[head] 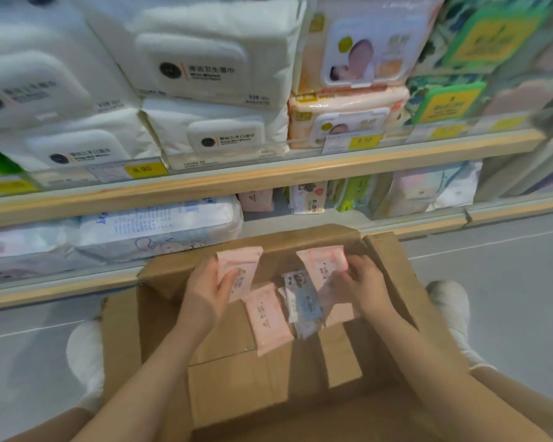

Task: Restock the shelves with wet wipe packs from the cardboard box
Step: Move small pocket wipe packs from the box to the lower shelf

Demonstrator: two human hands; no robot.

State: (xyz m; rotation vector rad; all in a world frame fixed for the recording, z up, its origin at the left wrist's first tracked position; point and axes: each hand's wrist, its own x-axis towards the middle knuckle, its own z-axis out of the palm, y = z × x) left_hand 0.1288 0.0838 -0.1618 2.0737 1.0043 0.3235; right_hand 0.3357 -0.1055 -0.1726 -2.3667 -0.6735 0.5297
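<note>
An open cardboard box [224,387] stands on the floor in front of the shelves. My left hand [206,290] is shut on a small pink wet wipe pack [241,266] held upright over the box. My right hand [358,285] grips another pink pack [324,264] by its right edge. On the box bottom lie a third pink pack [267,319] and a white and blue pack [304,303]. More small pink packs [256,200] stand at the back of the lower shelf.
The upper shelf [268,177] holds large white wipe packs [205,55], peach packs [345,116] and green packs [447,97]. Big diaper packs [160,228] fill the lower shelf's left. White slippers [85,355] flank the box on the grey floor.
</note>
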